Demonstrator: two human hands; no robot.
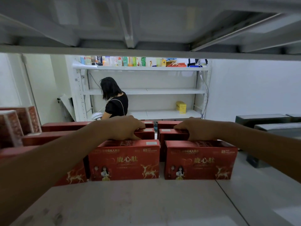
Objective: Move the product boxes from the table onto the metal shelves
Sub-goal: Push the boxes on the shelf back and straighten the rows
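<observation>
Several red product boxes with gold deer print stand in rows on the grey metal shelf point(146, 201) in front of me. My left hand point(123, 128) grips the top back edge of the front left red box point(124, 160). My right hand point(198, 129) grips the top back edge of the front right red box point(200, 161). Both boxes stand upright on the shelf board, side by side with a narrow gap. More red boxes point(169, 132) sit in rows right behind them, and another point(71, 175) lies partly hidden under my left forearm.
Patterned dark red boxes point(17, 123) stand at the far left. Grey boxes point(263, 121) sit at the right. The shelf above point(146, 53) hangs low overhead. Beyond, a person in black point(114, 101) stands at a white rack point(146, 91) holding a yellow box point(181, 107).
</observation>
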